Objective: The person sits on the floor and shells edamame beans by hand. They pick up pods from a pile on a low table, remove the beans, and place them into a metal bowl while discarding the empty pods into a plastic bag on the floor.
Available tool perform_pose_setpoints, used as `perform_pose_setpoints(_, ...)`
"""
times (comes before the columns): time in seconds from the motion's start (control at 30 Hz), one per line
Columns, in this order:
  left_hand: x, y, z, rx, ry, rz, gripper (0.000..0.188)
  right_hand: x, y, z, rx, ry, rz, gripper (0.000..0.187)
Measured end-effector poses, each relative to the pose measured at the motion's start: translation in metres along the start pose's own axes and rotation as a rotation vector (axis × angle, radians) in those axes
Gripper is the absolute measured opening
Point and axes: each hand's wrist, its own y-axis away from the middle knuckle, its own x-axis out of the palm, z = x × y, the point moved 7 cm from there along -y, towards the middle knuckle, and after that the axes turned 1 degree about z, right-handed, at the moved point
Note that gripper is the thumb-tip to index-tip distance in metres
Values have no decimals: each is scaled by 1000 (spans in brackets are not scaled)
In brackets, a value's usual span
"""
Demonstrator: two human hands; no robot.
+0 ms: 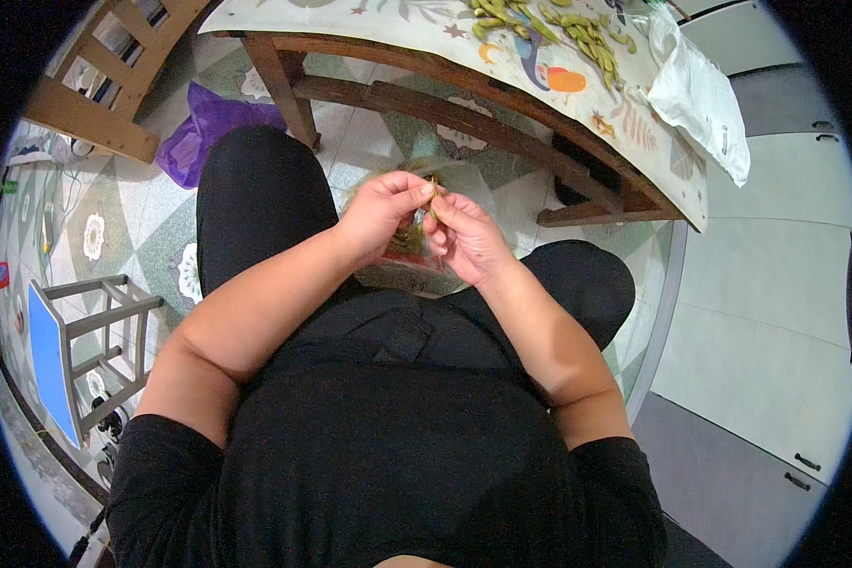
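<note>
Between my knees, my left hand (385,214) and my right hand (470,239) meet fingertip to fingertip. Both are closed in a pinch on one small green bean pod (434,201), mostly covered by the fingers. Below them a clear plastic bag (417,281) sits on the floor, with greenish-brown pods or shells (405,242) inside. My hands and wrists hide part of what lies in it. A loose heap of green bean pods (587,40) is spread over the table ahead.
The wooden table (379,97) has a printed cloth, with a white plastic bag (701,99) hanging over its right edge. A purple bag (199,137) lies beyond my left knee. A blue-topped stool (52,360) is at left; pale cabinets (757,303) stand at right.
</note>
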Motion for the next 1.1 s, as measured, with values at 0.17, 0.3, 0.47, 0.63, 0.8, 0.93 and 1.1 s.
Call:
perform_pose_setpoints(0.17, 10, 2, 6, -56, 207, 36, 19, -1, 2, 6, -120, 82, -68, 14)
perform_pose_setpoints(0.3, 20, 3, 7, -48, 256, 94, 25, -1, 1, 14, -227, 179, -82, 12)
perform_pose_setpoints(0.47, 18, 2, 8, -41, 247, 84, 27, -4, -1, 21, -304, 408, -101, 11)
perform_pose_setpoints(0.63, 8, 0, 10, 23, 10, -28, 21, -9, -3, 23, -359, 711, -255, 10)
perform_pose_setpoints(0.8, 6, -1, 7, 95, -193, -56, 12, -23, -3, 23, -526, 935, -376, 11)
perform_pose_setpoints(0.93, -5, -4, 8, 74, -188, -146, 12, -27, -3, 27, -359, 817, -431, 11)
perform_pose_setpoints(1.1, -18, -7, 12, -20, 131, -233, 14, -39, -4, 36, -337, 781, -406, 14)
